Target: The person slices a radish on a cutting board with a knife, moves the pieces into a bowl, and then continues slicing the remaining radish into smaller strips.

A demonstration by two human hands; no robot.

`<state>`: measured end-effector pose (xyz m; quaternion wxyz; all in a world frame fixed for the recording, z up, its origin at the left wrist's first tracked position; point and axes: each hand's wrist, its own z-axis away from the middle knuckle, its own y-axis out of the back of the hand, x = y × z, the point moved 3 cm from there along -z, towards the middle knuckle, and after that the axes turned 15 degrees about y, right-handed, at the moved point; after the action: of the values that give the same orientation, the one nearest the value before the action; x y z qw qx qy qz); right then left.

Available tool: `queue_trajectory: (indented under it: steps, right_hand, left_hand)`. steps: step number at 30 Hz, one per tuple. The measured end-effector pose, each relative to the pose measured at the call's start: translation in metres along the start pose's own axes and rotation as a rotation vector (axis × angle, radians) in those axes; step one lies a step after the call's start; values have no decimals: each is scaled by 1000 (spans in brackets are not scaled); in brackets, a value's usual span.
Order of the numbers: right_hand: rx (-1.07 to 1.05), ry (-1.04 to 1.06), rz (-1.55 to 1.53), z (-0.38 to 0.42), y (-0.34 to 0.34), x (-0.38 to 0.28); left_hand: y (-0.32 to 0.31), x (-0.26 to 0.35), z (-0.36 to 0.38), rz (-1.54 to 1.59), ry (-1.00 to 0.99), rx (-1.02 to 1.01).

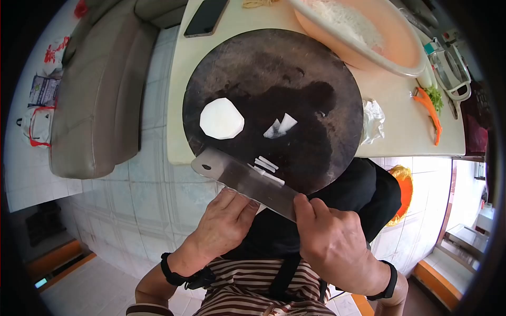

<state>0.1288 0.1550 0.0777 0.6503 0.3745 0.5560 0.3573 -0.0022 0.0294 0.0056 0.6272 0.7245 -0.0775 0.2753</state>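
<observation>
My right hand [334,245] is closed around the handle of a wide cleaver [247,181], whose blade points to the upper left over the near edge of a round dark chopping board [316,68]. My left hand [224,224] is closed, fingers bent against the near side of the blade. A bit of white radish [260,209] shows by its thumb; the rest of it is hidden. Thin white radish strips [266,164] lie just beyond the blade. Farther up the board are a thick, trimmed radish round [222,119] and two small wedge-shaped offcuts [281,126].
A large pinkish basin [398,60] at the back right contains white shreds. On the cream table [390,116] are a dark phone [206,18], crumpled clear plastic [373,121] and an orange peeler [429,113]. A grey sofa [100,100] stands to the left; an orange-lined bin [402,195] is at right.
</observation>
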Motion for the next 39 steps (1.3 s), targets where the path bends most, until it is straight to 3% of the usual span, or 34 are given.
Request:
queue_trajectory:
  steps: [8, 11, 21, 26, 39]
  right_hand:
    - [150, 60, -53, -10, -3, 12]
    - [94, 48, -54, -1, 4, 4]
    - [45, 25, 45, -9, -8, 4]
    - [177, 93, -25, -2, -1, 13]
    - [77, 17, 14, -2, 1, 8]
  left_hand:
    - [7, -1, -14, -31, -37, 145]
    - [4, -4, -8, 19, 13, 61]
    - [2, -2, -7, 12, 0, 65]
    - [2, 1, -10, -27, -24, 118]
    - [1, 0, -9, -1, -37, 104]
